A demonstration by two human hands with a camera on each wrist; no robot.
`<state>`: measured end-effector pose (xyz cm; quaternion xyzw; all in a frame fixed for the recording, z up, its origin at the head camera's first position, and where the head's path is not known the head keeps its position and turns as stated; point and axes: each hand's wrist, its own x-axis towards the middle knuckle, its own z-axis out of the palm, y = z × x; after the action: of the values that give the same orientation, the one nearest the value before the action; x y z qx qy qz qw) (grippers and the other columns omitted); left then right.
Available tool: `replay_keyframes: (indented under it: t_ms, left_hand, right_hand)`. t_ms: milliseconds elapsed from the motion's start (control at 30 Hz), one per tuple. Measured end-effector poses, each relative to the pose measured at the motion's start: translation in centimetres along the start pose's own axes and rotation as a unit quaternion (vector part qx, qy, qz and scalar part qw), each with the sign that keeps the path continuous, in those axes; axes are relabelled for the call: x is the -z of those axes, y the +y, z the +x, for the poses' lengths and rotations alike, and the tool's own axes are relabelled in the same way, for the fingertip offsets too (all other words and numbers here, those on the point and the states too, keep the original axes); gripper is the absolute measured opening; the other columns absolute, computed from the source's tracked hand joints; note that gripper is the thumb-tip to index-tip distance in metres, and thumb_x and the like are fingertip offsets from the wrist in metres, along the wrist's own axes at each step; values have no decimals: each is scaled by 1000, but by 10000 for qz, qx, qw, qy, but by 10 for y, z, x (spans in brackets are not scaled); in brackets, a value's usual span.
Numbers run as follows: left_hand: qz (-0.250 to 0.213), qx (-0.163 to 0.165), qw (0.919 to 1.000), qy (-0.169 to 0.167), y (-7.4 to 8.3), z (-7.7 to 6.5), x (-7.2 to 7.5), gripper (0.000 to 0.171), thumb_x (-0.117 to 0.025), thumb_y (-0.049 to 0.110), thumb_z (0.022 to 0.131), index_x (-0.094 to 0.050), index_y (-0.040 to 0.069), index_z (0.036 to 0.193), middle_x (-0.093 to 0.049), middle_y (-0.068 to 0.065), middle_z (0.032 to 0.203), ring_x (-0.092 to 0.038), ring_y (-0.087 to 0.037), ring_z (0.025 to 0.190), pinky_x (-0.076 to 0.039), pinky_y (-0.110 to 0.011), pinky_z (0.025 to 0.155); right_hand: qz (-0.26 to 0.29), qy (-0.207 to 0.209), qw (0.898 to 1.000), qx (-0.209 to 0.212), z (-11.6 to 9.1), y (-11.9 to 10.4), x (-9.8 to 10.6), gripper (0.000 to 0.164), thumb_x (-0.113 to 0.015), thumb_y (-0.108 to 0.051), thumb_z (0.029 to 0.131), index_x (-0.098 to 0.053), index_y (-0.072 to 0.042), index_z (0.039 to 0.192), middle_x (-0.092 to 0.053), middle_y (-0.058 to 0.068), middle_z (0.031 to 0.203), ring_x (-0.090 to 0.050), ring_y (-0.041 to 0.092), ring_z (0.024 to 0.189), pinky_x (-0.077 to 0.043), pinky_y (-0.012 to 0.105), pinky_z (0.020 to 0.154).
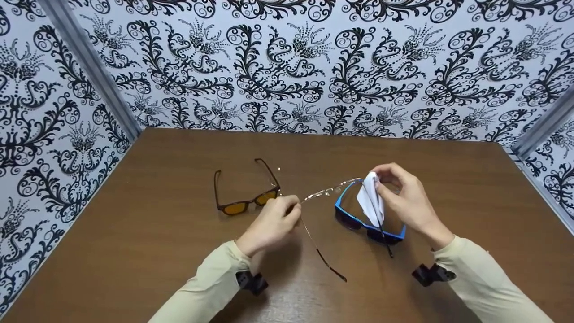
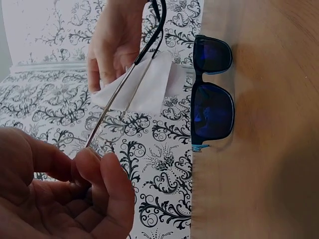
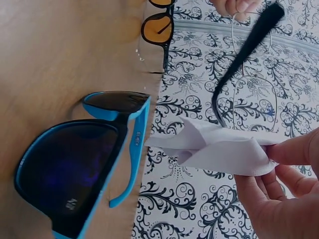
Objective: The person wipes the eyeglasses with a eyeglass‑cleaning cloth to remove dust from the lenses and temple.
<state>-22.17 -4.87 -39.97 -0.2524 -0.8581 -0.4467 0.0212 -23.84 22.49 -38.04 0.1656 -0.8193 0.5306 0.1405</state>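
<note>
My left hand (image 1: pixel 274 222) pinches one end of a pair of thin metal-framed eyeglasses (image 1: pixel 319 194), held above the table with their clear lenses and dark-tipped arms extended. With thumb and fingers, my right hand (image 1: pixel 412 204) grips a white cloth (image 1: pixel 371 206) at the other end of the frame. The folded cloth hangs beside one glasses arm; how far it wraps the frame is hidden. Below the right hand, blue-and-black sunglasses (image 2: pixel 214 109) with dark lenses lie on the table. Left of them are dark-framed glasses (image 1: pixel 235 208) with orange lenses, partly behind my left hand.
The brown wooden table (image 1: pixel 157 251) runs back to a wall (image 1: pixel 291 67) with black scroll patterns. Similar patterned panels stand at both sides. Dark wrist cameras (image 1: pixel 253 282) sit on both sleeves.
</note>
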Motion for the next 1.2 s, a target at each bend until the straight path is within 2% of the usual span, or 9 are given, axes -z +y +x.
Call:
replay_keyframes:
  t_ms: [133, 533, 833, 1167, 1200]
  left_hand:
    - [108, -157, 9998, 14, 0, 0, -1, 25, -48, 1, 92, -52, 6, 68, -47, 7, 61, -43, -7, 54, -37, -23, 52]
    - [-26, -243, 9996, -167, 0, -1, -5, 24, -48, 1, 92, -57, 4, 71, -51, 5, 62, -44, -6, 56, -38, -22, 53]
    - [-167, -68, 9994, 293, -2, 0, -3, 26, -48, -1, 93, -59, 4, 70, -57, 2, 61, -49, -6, 54, -43, -23, 53]
    - [-474, 284, 9963, 652, -8, 3, 11, 26, -47, -1, 94, -57, 3, 70, -60, -4, 62, -54, -9, 51, -49, -26, 50]
    - [-492, 297, 9960, 679, -9, 4, 13, 26, -47, -1, 94, -57, 2, 70, -60, -6, 62, -56, -13, 51, -49, -26, 50]
  right_hand:
    - [72, 54, 10000, -4, 3, -2, 1, 22, -56, 16, 86, -59, 11, 107, -62, 18, 102, -61, 13, 94, -49, 19, 85]
    - [207, 66, 9998, 48, 8, -3, 1, 22, -55, 16, 87, -60, 10, 107, -62, 18, 101, -62, 15, 94, -50, 21, 86]
    - [251, 97, 9996, 25, 4, 0, -1, 23, -56, 18, 85, -60, 10, 106, -62, 16, 100, -62, 14, 94, -50, 21, 86]
    - [359, -134, 9993, 23, -10, 0, -5, 22, -57, 18, 85, -61, 8, 104, -63, 15, 97, -63, 15, 90, -52, 21, 79]
    - [373, -188, 9991, 9, -11, 0, -5, 22, -57, 18, 85, -62, 7, 103, -64, 15, 96, -63, 15, 90, -52, 21, 79]
